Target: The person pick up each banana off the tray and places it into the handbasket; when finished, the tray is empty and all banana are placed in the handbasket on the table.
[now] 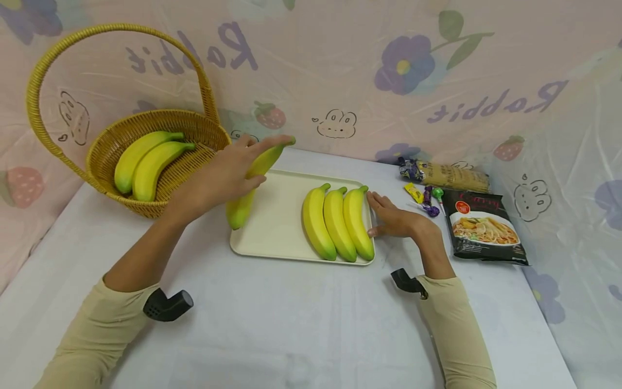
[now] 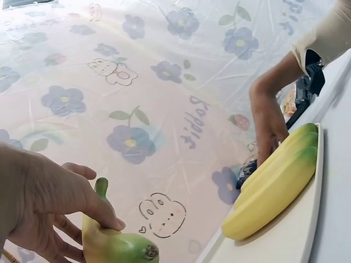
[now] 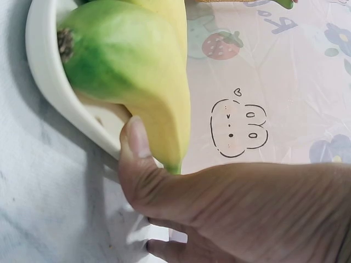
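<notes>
My left hand [image 1: 218,175] grips a yellow banana [image 1: 241,208] with green ends, held near the left edge of a cream tray [image 1: 272,227]. In the left wrist view the thumb and fingers lie around this banana [image 2: 118,244]. Three more bananas [image 1: 340,224] lie side by side on the right part of the tray. My right hand [image 1: 392,217] rests at the tray's right edge beside them, fingers fairly straight. Up close in the right wrist view, its thumb [image 3: 137,148] is at the tray rim [image 3: 52,82], by the nearest banana [image 3: 137,71].
At the back left stands a wicker basket [image 1: 201,127] with a tall handle, holding two bananas [image 1: 153,162]. To the right lie a black noodle packet [image 1: 486,227], a long brown-and-purple package [image 1: 444,174] and several small wrapped sweets [image 1: 427,200]. A printed curtain [image 1: 311,70] hangs behind.
</notes>
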Tool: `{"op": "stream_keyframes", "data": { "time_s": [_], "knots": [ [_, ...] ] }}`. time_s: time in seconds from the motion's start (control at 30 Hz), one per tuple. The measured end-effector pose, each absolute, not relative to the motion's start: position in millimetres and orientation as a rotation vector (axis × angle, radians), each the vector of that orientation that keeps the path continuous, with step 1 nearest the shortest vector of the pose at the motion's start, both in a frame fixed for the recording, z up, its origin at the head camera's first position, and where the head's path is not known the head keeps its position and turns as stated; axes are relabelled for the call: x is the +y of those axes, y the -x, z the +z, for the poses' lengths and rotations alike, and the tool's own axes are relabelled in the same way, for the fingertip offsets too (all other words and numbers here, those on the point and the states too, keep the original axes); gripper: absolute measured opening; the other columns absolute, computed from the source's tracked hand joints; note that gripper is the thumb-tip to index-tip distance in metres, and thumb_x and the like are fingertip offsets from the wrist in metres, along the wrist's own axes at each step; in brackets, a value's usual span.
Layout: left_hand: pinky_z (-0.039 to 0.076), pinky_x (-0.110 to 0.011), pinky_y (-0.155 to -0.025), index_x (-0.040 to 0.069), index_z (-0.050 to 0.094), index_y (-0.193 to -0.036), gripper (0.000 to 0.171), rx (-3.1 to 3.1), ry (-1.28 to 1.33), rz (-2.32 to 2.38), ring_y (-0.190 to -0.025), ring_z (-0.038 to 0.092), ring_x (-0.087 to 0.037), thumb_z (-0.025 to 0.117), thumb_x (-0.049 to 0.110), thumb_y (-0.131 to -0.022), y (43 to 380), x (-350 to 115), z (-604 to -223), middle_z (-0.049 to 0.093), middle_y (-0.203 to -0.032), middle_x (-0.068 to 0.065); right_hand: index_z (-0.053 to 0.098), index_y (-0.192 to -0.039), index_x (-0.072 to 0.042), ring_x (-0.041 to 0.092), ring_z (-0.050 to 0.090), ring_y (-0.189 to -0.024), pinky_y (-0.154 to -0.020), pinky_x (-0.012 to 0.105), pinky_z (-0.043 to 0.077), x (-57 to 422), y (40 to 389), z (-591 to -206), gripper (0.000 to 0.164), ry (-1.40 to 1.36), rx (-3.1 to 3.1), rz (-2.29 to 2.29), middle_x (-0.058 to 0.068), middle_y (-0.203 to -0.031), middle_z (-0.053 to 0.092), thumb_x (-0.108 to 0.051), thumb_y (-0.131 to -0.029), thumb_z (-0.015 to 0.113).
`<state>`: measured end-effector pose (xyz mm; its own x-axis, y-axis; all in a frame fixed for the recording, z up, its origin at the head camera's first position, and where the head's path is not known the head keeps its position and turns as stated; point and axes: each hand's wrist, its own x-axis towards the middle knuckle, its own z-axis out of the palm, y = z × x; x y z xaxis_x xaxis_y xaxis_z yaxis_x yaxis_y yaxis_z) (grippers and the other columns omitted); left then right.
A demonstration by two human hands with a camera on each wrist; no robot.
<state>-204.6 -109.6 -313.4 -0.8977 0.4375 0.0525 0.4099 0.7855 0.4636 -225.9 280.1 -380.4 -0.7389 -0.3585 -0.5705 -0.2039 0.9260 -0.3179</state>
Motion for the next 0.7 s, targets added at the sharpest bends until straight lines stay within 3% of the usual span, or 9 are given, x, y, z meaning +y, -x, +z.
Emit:
{"op": "stream_keyframes", "data": {
  "time_s": [0.17,0.37,0.7],
  "knots": [
    [0.058,-0.05,-0.082,0.051,0.018,-0.163,0.085,2.958,-0.63,0.757,-0.106,0.058,-0.037,0.066,0.016,-0.102,207,-122,-307,0.052,-0.139,-0.022,-0.009,-0.167,-0.004,0.049,-0.01,-0.161,-0.13,0.065,0.003,281,226,-381,0.103,0.388,2.421,-0.308,0.024,-0.174,-0.013,-0.033,-0.101,0.066],
    [0.046,-0.068,-0.107,0.044,0.019,-0.165,0.086,2.984,-0.592,0.895,-0.133,0.052,-0.045,0.068,0.015,-0.101,212,-140,-304,0.047,-0.158,-0.02,-0.009,-0.167,-0.005,0.049,-0.011,-0.161,-0.129,0.066,0.002,281,226,-382,0.103,0.384,2.419,-0.315,0.024,-0.174,-0.013,-0.033,-0.102,0.066],
    [0.042,-0.064,-0.106,0.009,0.035,-0.163,0.073,3.03,-0.333,0.88,-0.13,0.048,-0.044,0.07,0.024,-0.1,231,-189,-302,0.043,-0.162,-0.023,-0.01,-0.166,-0.005,0.048,-0.011,-0.161,-0.13,0.065,0.002,281,226,-383,0.102,0.392,2.421,-0.301,0.023,-0.174,-0.015,-0.031,-0.102,0.065]
  ]
}}
